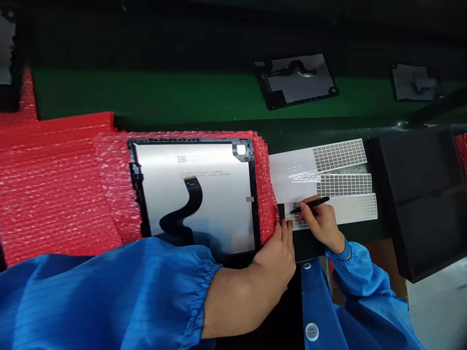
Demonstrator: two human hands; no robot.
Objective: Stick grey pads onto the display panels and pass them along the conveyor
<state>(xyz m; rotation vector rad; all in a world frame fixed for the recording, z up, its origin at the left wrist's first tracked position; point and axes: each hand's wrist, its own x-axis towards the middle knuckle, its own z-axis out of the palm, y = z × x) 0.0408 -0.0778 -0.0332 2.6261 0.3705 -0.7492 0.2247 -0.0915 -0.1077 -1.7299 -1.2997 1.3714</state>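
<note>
**Pen (320,201) held at a label sheet (353,209) beside a screen panel (222,209)**

At the left, red bubble wrap (54,194) is piled in layers. The screen panel is laid on the wrap; its silver-grey back is edged by a black frame and marked with a square code and faint print. A black ribbon cable (195,194), tipped in gold, is curved across it. The left hand (275,253) is placed at the wrap's lower right corner, fingertips by the sheet's left end, fingers nearly straight and together; whether anything is gripped cannot be told, as the thumb is hidden. The slim black pen is pinched in the closed fingers of the right hand (321,221), its tip pointed at the sheet's left end. The sheet, white with small grey squares, is set below two similar sheets (341,155). A black box (423,204) is seen farther right.
</note>
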